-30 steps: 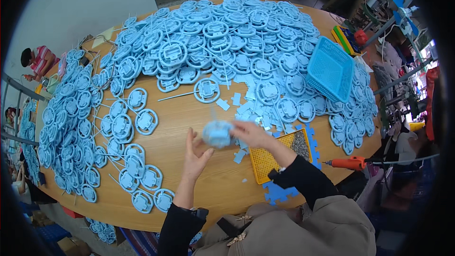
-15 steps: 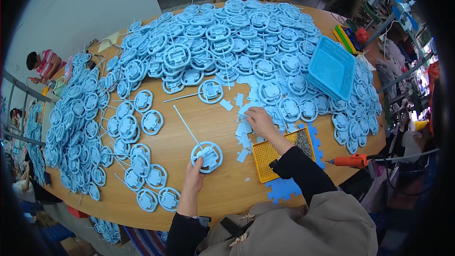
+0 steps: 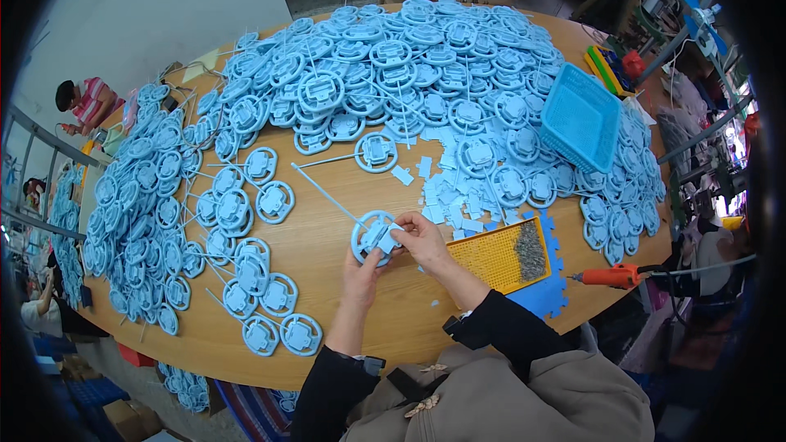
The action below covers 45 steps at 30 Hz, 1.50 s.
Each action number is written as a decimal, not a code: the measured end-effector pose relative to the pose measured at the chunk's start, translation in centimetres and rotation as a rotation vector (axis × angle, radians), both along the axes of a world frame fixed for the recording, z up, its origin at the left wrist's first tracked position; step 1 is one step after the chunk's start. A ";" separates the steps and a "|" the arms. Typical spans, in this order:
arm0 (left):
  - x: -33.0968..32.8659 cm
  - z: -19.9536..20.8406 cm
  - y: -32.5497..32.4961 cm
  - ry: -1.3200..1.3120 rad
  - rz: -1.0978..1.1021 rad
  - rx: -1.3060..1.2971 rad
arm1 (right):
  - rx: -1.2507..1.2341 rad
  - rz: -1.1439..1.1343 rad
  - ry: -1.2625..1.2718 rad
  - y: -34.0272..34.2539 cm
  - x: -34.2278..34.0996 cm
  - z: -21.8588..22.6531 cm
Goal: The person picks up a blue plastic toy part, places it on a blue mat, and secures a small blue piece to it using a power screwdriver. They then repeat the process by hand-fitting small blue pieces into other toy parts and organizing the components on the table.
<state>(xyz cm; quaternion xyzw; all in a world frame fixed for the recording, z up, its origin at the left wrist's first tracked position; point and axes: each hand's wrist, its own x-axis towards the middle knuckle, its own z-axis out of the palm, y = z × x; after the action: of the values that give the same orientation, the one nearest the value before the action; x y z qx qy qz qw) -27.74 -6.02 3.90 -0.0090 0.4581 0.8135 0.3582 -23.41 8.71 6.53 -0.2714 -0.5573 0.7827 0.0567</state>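
Observation:
My left hand (image 3: 360,278) grips the lower rim of a light-blue plastic toy steering wheel (image 3: 358,236), whose long thin rod (image 3: 327,196) points up and to the left. At the wheel's middle, my right hand (image 3: 423,242) pinches a small flat light-blue plate (image 3: 390,239) against the raised centre. The fingertips partly hide how the plate sits there. Loose plates of the same kind (image 3: 454,196) lie scattered beyond my right hand. Just beyond the held wheel, another rodded wheel (image 3: 377,152) lies alone on the table.
A yellow tray (image 3: 483,266) with small metal screws (image 3: 530,252) rests on a blue foam mat (image 3: 550,299). Right of it lies an orange electric screwdriver (image 3: 610,277). Wheels are heaped (image 3: 393,57) across the far and left table (image 3: 327,352). A blue basket (image 3: 581,119) sits on the heap. Another person sits far left.
My right hand has come back left from the loose plates, bringing one to the held wheel. My left hand has raised the wheel slightly to the right.

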 end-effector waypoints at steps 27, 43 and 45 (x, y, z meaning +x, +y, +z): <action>-3.3 0.5 -4.6 0.067 0.055 -0.300 | 0.073 0.175 -0.154 -3.5 -4.1 -3.8; -7.3 -0.3 -5.8 0.047 0.069 -0.130 | -0.172 0.418 -0.027 -2.5 -9.0 -2.6; -7.4 -0.5 -5.6 0.084 0.078 -0.173 | -0.008 0.417 -0.060 -2.6 -9.4 -3.3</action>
<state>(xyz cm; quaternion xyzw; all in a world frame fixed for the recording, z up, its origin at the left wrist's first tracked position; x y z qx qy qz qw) -35.19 -11.60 3.40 -0.0240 0.5406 0.7839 0.3046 -32.85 6.13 3.27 -0.1734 -0.5999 0.7712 -0.1241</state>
